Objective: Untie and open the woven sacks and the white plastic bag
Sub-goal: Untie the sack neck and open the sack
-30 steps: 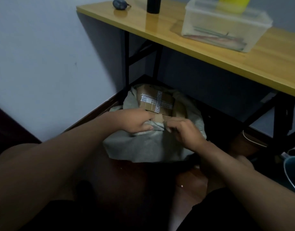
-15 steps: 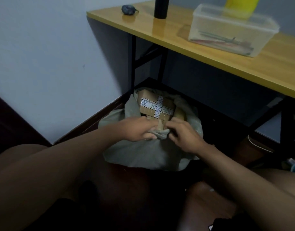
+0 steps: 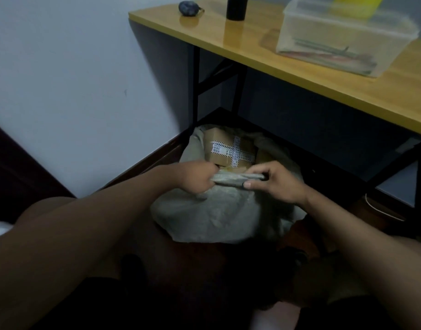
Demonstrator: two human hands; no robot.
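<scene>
Head view: the left hand (image 3: 197, 178) and right hand (image 3: 277, 184), bunched together a second ago, now pinch the sack (image 3: 219, 215) rim apart, baring the taped box (image 3: 229, 151); it looks nearly open.

Single head view, looking forward and down, close over floor beneath table (image 3: 300, 75).

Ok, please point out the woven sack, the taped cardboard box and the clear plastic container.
woven sack (image 3: 216, 215): head view, front wall.
taped cardboard box (image 3: 222, 141): head view, top face.
clear plastic container (image 3: 323, 34): head view, front wall.
</scene>
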